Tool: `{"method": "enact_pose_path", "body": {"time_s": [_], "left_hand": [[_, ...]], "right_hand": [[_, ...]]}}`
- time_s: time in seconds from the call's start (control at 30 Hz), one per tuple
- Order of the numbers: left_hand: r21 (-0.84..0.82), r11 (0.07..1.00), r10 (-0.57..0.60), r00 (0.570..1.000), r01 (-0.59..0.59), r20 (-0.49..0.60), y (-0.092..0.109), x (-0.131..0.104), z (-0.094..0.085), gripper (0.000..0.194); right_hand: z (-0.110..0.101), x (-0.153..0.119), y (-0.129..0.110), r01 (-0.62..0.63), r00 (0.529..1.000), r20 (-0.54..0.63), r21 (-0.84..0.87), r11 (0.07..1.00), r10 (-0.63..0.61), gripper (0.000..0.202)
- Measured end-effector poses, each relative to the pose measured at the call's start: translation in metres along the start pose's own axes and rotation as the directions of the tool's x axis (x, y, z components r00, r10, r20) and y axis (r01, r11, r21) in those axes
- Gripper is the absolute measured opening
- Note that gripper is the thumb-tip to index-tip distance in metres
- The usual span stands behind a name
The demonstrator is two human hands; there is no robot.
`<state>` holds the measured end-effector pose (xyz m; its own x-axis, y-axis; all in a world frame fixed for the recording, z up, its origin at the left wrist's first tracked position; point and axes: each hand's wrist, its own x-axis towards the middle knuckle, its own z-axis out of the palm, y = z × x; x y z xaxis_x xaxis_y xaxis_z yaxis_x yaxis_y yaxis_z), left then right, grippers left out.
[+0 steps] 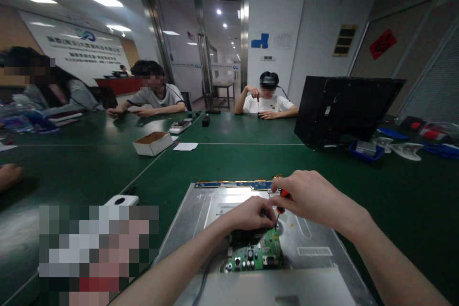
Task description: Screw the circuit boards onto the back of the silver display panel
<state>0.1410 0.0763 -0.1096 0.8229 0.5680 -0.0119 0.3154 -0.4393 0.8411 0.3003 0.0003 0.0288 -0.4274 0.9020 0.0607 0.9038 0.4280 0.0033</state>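
Note:
A large silvery metal panel lies on the green table, with a green circuit board on it. My right hand is closed round a red and black screwdriver, whose shaft points down at the board's upper right corner. Beside the shaft, my left hand rests over the board's upper edge with its fingers bent together; whatever they pinch is hidden. A narrow blue circuit strip runs along the panel's far edge.
A white open box and a paper lie beyond the panel. A black monitor stands at the back right, near a blue tray. Several people sit around the table. A white device lies to the left.

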Motion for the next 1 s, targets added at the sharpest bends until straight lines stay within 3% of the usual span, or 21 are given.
{"method": "enact_pose_path", "body": {"time_s": [0.17, 0.43, 0.77, 1.0], "left_hand": [[0.019, 1.0, -0.004, 1.0, 0.004, 0.002, 0.0001, 0.0007, -0.0002, 0.014], [0.029, 1.0, -0.012, 1.0, 0.012, -0.003, 0.0038, -0.0006, -0.0017, 0.013], [0.038, 0.999, -0.028, 1.0, 0.028, -0.005, 0.0023, -0.0016, -0.0014, 0.012], [0.028, 1.0, -0.008, 1.0, 0.008, 0.003, 0.0026, -0.0006, -0.0012, 0.014]], "right_hand": [[0.0031, -0.0007, -0.0001, 0.044, 0.999, -0.023, 0.023, 0.999, -0.044, 0.011], [-0.0021, -0.0074, 0.0026, 0.089, 0.995, 0.02, 0.145, 0.985, -0.093, 0.028], [0.0005, 0.0013, 0.0025, -0.059, 0.998, 0.006, -0.071, 0.996, 0.06, 0.028], [0.0, -0.0027, 0.0025, 0.012, 1.0, 0.001, -0.008, 1.0, -0.012, 0.013]]}}
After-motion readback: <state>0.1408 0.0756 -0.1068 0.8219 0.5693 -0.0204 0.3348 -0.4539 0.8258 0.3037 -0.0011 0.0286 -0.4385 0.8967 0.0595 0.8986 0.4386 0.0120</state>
